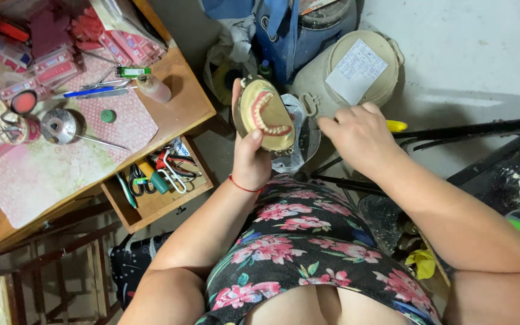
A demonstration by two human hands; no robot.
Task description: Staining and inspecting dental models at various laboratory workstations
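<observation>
Wooden worktable (176,108) at left, its open drawer (151,207) holding pliers and scissors; cream lidded bucket (386,90) on the floor beyond; left hand (249,157) raised over the lap, fingers wrapped round a denture mould (266,114), teeth row facing up; right hand (359,135) just beside it, fingers curled, hold unclear.

A wooden table (176,111) stands left of the person, its open drawer (151,204) holding pliers (173,171). Her left hand (249,157) holds up a dental cast (266,114); the right hand (359,135) hovers just beside it. Behind sits a lidded bucket (362,66), a paper sheet (356,71) apparently on the lid.
</observation>
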